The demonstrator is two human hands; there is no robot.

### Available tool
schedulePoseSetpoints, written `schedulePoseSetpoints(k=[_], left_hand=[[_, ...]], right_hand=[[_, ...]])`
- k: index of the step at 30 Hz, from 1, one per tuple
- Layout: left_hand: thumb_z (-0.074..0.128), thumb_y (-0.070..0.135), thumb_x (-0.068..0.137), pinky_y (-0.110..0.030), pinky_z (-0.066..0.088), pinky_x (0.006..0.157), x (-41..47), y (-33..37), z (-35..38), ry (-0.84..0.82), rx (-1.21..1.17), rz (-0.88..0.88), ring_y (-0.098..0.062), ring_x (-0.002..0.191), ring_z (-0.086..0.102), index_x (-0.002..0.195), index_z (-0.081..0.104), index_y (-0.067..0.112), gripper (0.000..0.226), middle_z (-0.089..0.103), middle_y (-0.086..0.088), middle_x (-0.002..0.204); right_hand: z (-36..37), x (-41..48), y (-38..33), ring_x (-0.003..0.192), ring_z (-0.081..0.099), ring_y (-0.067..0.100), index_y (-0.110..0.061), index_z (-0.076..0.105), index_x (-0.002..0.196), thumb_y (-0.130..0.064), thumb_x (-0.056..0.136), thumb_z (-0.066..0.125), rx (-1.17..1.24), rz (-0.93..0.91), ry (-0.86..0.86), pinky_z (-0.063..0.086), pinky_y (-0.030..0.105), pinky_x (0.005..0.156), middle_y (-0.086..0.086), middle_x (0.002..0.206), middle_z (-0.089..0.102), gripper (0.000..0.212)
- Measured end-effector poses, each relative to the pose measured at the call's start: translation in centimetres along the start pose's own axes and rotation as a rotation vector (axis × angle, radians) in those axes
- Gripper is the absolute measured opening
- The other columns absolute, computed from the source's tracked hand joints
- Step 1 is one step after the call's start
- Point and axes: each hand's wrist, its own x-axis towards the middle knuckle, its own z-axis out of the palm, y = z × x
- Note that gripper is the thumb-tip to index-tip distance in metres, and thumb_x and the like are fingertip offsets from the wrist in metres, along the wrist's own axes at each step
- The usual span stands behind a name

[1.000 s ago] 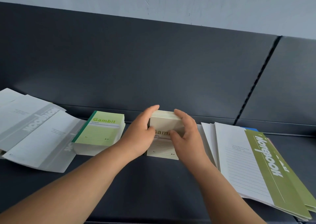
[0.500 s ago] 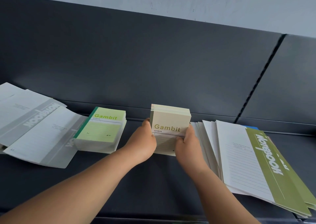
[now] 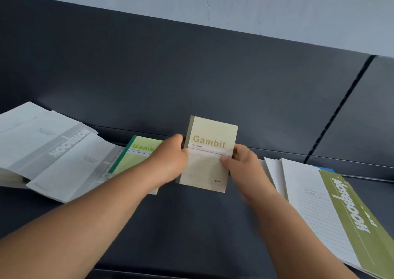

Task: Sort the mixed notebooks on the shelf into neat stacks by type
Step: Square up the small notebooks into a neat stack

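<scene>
- Beige pad: gold "Gambit" lettering, thick. I cannot tell whether it is 1 pad or several squared together. It sits mid-shelf between my 2 hands, with the cover tipped up toward me. I cannot tell whether its lower edge touches the shelf.
- Left hand: clasps the pad's left edge, fingers hidden behind it.
- Right hand: pinches the pad's right edge, thumb lying across the cover.
- Green pads: 1 stack with a dark green spine, same "Gambit" title. It lies flat just left of the beige pad and is partly hidden by my left wrist.
- Grey notebooks: large format, fanned loosely at the far left, edges not aligned.
- Olive notebooks: large format, fanned out at the right. A blue corner shows behind them.
- Step in hand, as I judge it: squaring the beige type and placing it as its own stack. 2 small types look separated, while the 2 large types are not yet neat.
- Next move calls for lowering the pad flat onto the bare shelf beside the green pads, apart from them and from the olive fan, with its edges parallel to theirs, then letting go with both hands.
- After that, each large fan wants gathering into 1 stack, and the blue item needs checking for type.
</scene>
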Motion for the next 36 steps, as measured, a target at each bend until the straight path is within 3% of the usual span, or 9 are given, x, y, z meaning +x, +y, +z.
schedulePoseSetpoints(k=[2, 7, 12, 15, 22, 25, 28, 33, 36], left_hand=[[0.042, 0.02, 0.098, -0.033, 0.052, 0.077, 0.2, -0.3, -2.4, 0.011, -0.077, -0.037, -0.016, 0.091, 0.061, 0.109, 0.058, 0.021, 0.019, 0.065, 0.005, 0.105], [0.05, 0.014, 0.092, -0.046, 0.051, 0.093, 1.1, -2.2, -7.9, 0.011, -0.213, -0.2, -0.024, 0.096, 0.066, 0.096, 0.067, 0.014, 0.018, 0.072, -0.003, 0.098], [0.052, 0.013, 0.09, -0.045, 0.05, 0.094, 2.4, -5.2, -10.6, 0.03, -0.206, -0.336, -0.027, 0.098, 0.064, 0.099, 0.065, 0.007, 0.017, 0.071, -0.007, 0.101], [0.052, 0.009, 0.091, -0.037, 0.053, 0.077, 3.1, -6.8, -10.9, 0.021, -0.27, -0.404, -0.024, 0.091, 0.066, 0.101, 0.064, 0.007, 0.015, 0.071, -0.007, 0.098], [0.05, 0.003, 0.091, -0.031, 0.048, 0.064, 3.9, -8.5, -10.4, 0.003, -0.342, -0.46, -0.021, 0.086, 0.063, 0.1, 0.061, 0.008, 0.015, 0.068, -0.007, 0.1], [0.049, 0.003, 0.093, -0.029, 0.047, 0.065, 4.2, -8.8, -10.2, -0.009, -0.34, -0.459, -0.021, 0.089, 0.061, 0.1, 0.061, 0.008, 0.015, 0.067, -0.007, 0.103], [0.05, 0.004, 0.092, -0.032, 0.048, 0.077, 4.5, -9.1, -10.1, 0.0, -0.331, -0.453, -0.025, 0.102, 0.06, 0.107, 0.06, 0.007, 0.018, 0.066, -0.009, 0.109], [0.048, 0.005, 0.091, -0.034, 0.048, 0.078, 4.3, -9.4, -9.9, 0.0, -0.302, -0.434, -0.028, 0.102, 0.062, 0.087, 0.062, 0.01, 0.016, 0.068, -0.009, 0.099], [0.047, 0.006, 0.093, -0.036, 0.049, 0.085, 4.1, -9.6, -9.8, -0.007, -0.293, -0.409, -0.027, 0.098, 0.062, 0.094, 0.063, 0.006, 0.016, 0.068, -0.009, 0.099]], right_hand=[[1.2, 0.7, -1.5, 0.093, 0.069, 0.015, -0.013, 0.063, 0.113, -0.003, 0.095, 0.052, 0.153, 0.078, -0.074, 0.057, 0.037, 0.083, -0.003, 0.104, 0.073, 0.023], [5.5, 2.1, -4.4, 0.076, 0.069, 0.013, -0.009, 0.066, 0.104, -0.006, 0.096, 0.054, 0.299, 0.242, -0.255, 0.053, 0.024, 0.055, 0.001, 0.092, 0.073, 0.014], [9.8, 3.2, -4.7, 0.084, 0.068, 0.018, -0.008, 0.065, 0.101, -0.008, 0.093, 0.059, 0.293, 0.367, -0.266, 0.056, 0.033, 0.07, 0.005, 0.094, 0.071, 0.009], [11.3, 3.6, -4.4, 0.091, 0.07, 0.022, -0.006, 0.065, 0.099, -0.007, 0.092, 0.062, 0.281, 0.425, -0.242, 0.058, 0.037, 0.081, 0.007, 0.097, 0.073, 0.008], [12.8, 3.8, -3.7, 0.091, 0.07, 0.022, -0.004, 0.064, 0.105, -0.006, 0.091, 0.063, 0.243, 0.467, -0.184, 0.059, 0.038, 0.081, 0.008, 0.098, 0.073, 0.015], [13.1, 3.8, -3.6, 0.091, 0.071, 0.022, -0.004, 0.063, 0.106, -0.007, 0.091, 0.063, 0.236, 0.467, -0.163, 0.059, 0.037, 0.078, 0.008, 0.099, 0.073, 0.016], [13.3, 3.7, -3.6, 0.088, 0.07, 0.02, -0.005, 0.063, 0.105, -0.008, 0.091, 0.063, 0.229, 0.467, -0.128, 0.058, 0.034, 0.072, 0.007, 0.098, 0.072, 0.014], [13.6, 3.5, -3.1, 0.092, 0.07, 0.021, -0.009, 0.064, 0.1, -0.014, 0.089, 0.067, 0.162, 0.468, -0.092, 0.058, 0.038, 0.085, 0.006, 0.098, 0.072, 0.012], [13.8, 3.2, -3.1, 0.086, 0.071, 0.02, -0.008, 0.064, 0.099, -0.014, 0.09, 0.066, 0.163, 0.46, -0.071, 0.058, 0.038, 0.086, 0.006, 0.095, 0.073, 0.01]])
